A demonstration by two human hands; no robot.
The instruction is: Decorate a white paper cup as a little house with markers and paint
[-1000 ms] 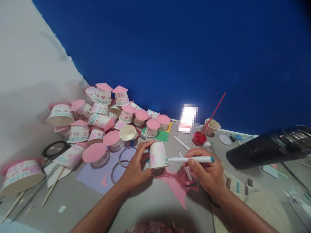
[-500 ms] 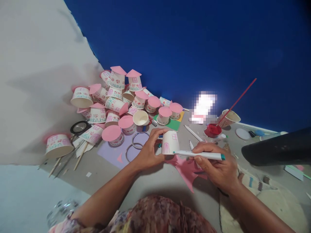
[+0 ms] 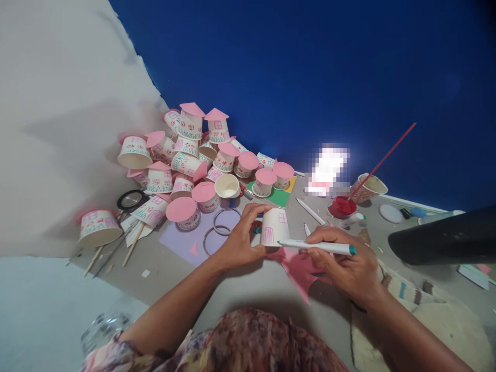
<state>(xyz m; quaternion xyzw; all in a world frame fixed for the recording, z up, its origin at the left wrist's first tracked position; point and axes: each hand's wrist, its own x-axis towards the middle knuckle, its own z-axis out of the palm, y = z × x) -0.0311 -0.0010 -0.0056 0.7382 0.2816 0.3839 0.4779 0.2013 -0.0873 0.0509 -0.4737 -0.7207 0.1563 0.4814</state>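
Note:
My left hand grips a white paper cup by its side, the cup upside down. A window and a door are drawn on the cup in pink-purple lines. Between the thumb and fingers of my right hand is a white marker with a green end; its green tip meets the cup's lower wall beside the door. Under both hands lie pink paper scraps. Two more white markers rest just behind the right hand.
Decorated cups with pink paper roofs are piled at the back left. Grey rings lie on purple paper. At right stand a red pot with a red stick, a patterned cup and a dark cylinder. A cloth bag lies front right.
The view has shifted slightly, so everything sits a little differently in frame. Both hands keep their grips, and the marker tip remains at the cup's lower wall.

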